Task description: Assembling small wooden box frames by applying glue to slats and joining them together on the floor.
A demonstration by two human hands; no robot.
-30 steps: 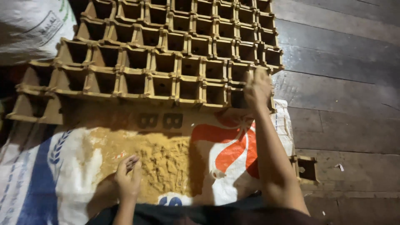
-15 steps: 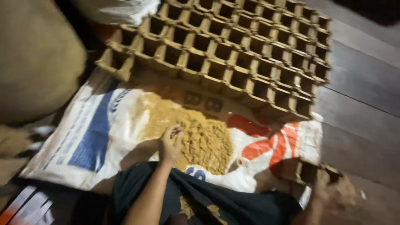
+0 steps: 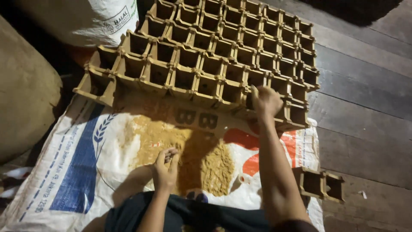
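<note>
Tan sack (image 3: 25,107): far left, bulging, contents hidden.

White woven sack (image 3: 86,21): far left corner, standing full behind the pots, contents hidden.

Flattened printed sack (image 3: 73,167): spread on the floor as a work mat, white with blue and red-orange patches.

Yellow-brown granular mix (image 3: 201,159): loose heap on the middle of the mat, just right of the left hand.

Left hand (image 3: 165,165): near centre, over the heap's left edge, fingers curled together with the tips drawn in; whether they pinch any mix cannot be told.

Square folded pots (image 3: 223,56): brown, open-topped, packed in touching rows from far left to far right along the mat's far edge. Every cell in view looks dark and hollow; no fill can be made out.

Right hand (image 3: 266,101): reaching to the near row of pots, right of centre, fingers bent down on a pot rim; a grip cannot be told. Judgement: seating a pot flush against its neighbours, mouth upright, would keep the row square and stop mix spilling between cells.

2 spare pots (image 3: 322,185): joined, on the near right, apart from the block, apparently empty.

Dark wooden plank floor (image 3: 369,111): right side.
</note>
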